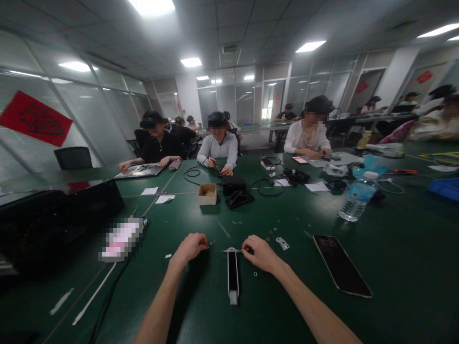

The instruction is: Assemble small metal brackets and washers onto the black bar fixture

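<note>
In the head view, a narrow white-framed piece (pixel 233 277) with a dark middle lies on the green counter (pixel 265 315) at lower centre, a thin rod (pixel 226 251) crossing its upper end. The right hand (pixel 257 252) is curled, its fingertips at the rod's right end; whether they grip it I cannot tell. The left hand (pixel 191 246), left of centre, has its fingers bent together beside a small ring (pixel 211 243); whether it pinches anything is too small to tell. Another ring (pixel 256 274) sits just below the right hand, and a pale metal plate (pixel 282 243) lies to that hand's right. A phone (pixel 342 267) rests at lower right, below a water bottle (pixel 356 198). Near the centre stands an open box (pixel 207 196), with a person in a pale shirt (pixel 220 150) beyond it.
</note>
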Available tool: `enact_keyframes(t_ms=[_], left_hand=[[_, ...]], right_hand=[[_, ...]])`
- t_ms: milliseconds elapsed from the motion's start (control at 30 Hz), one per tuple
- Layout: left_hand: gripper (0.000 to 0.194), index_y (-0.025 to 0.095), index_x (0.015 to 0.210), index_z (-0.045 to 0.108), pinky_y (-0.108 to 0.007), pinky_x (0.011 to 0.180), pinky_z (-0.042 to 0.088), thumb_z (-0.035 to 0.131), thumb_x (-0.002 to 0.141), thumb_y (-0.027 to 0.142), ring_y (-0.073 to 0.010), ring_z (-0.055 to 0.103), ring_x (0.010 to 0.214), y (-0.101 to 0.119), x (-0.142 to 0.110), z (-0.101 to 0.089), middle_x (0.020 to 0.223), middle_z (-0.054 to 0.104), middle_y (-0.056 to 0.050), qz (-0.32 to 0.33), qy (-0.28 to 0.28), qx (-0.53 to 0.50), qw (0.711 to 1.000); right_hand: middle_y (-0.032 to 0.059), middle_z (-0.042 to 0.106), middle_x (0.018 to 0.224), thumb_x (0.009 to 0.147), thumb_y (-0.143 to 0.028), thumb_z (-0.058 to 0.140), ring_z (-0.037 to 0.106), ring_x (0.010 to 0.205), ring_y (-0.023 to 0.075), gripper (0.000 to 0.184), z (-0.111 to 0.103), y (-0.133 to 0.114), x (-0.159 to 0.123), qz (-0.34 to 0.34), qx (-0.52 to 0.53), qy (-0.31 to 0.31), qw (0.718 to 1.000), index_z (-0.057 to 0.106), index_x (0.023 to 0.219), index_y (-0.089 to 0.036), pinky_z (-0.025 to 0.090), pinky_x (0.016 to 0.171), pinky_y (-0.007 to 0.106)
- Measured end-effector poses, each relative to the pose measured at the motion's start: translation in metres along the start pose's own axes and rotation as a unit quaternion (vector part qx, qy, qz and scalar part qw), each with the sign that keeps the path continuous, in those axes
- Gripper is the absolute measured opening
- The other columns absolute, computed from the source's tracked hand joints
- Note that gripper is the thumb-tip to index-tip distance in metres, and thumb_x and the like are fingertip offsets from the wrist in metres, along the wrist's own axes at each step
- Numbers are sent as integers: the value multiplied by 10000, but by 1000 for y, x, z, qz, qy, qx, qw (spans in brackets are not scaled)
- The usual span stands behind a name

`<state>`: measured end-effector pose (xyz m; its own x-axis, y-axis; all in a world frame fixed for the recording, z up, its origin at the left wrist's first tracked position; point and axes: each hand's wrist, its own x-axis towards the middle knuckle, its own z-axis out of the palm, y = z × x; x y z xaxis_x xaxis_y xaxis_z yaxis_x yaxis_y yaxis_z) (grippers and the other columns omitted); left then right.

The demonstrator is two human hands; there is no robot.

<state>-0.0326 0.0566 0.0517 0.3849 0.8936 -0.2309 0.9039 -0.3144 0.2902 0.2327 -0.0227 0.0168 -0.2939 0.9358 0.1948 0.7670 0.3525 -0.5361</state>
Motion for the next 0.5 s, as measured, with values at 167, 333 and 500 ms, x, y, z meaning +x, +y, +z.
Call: enact_keyframes(t_ms=[167,333,500], left_hand=[[128,213,877,689,-224,728,443,602,791,175,-177,650,847,-1,2,3,887,713,-20,30,17,-10,999],[138,200,890,688,-226,707,439,598,788,175,-179,651,835,-5,1,6,893,716,-26,42,33,-17,998],[152,201,860,700,-231,711,436,560,806,174,-180,652,815,-6,-2,4,877,719,-19,61,33,-24,997]], right_hand=[[33,608,852,855,-184,529,556,782,157,104,-1,-2,-1,5,2,-5,1000,632,842,-181,472,681,276],[37,610,855,854,-175,530,554,789,160,104,-1,-2,-1,4,1,-3,1000,633,842,-177,468,689,278],[35,604,849,857,-186,525,550,781,157,108,1,0,0,3,1,-1,1000,631,840,-176,459,679,268]])
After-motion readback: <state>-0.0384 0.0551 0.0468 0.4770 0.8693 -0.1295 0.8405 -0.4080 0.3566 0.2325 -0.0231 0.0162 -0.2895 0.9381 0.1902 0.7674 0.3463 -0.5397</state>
